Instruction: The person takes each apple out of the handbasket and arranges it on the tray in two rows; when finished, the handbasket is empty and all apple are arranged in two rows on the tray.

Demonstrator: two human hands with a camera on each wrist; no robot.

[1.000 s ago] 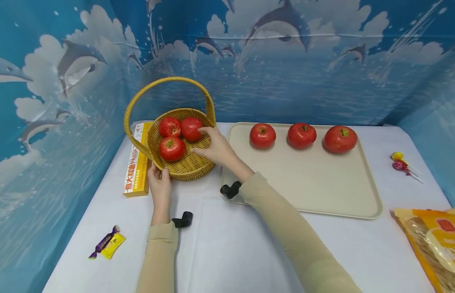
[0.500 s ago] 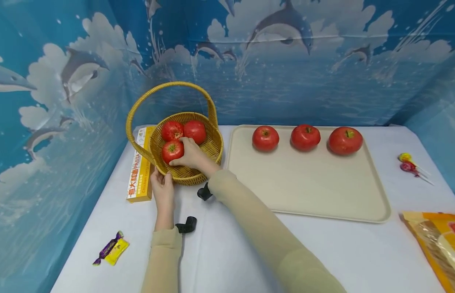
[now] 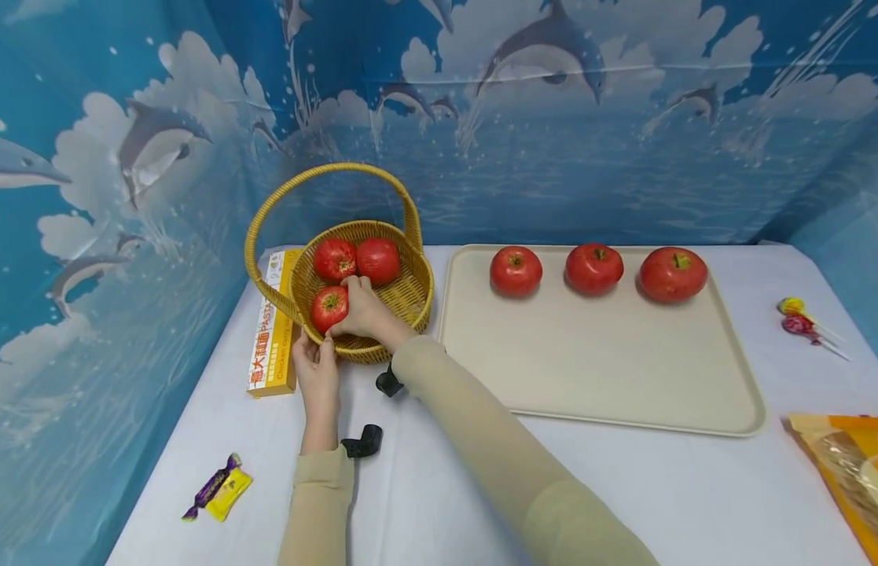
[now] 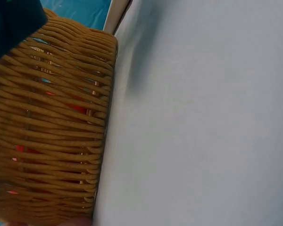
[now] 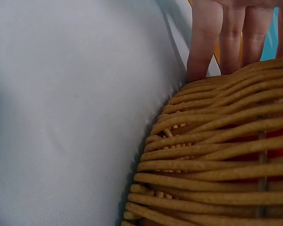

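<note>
A woven yellow basket (image 3: 419, 303) with a tall handle stands at the table's back left and holds three red tomatoes. My right hand (image 3: 362, 311) reaches into it, fingers curled around the front tomato (image 3: 327, 308). Behind it lie the other two tomatoes (image 3: 335, 259) (image 3: 379, 260). My left hand (image 3: 316, 369) rests its straight fingers against the basket's front outer wall. In the right wrist view those fingers (image 5: 205, 42) lie on the basket wall (image 5: 212, 165). The left wrist view shows only the basket's side (image 4: 52, 132) and white cloth.
A beige tray (image 3: 608, 369) right of the basket carries three red apples (image 3: 516, 271) (image 3: 593, 268) (image 3: 673, 274) along its far edge. A yellow pasta box (image 3: 272, 334) lies left of the basket. A wrapped candy (image 3: 219, 487), lollipops (image 3: 799, 318) and an orange bag (image 3: 845, 472) lie around.
My right hand left the back right tomato, moved to the front tomato and curled around it. The left hand stayed at the basket's front wall.
</note>
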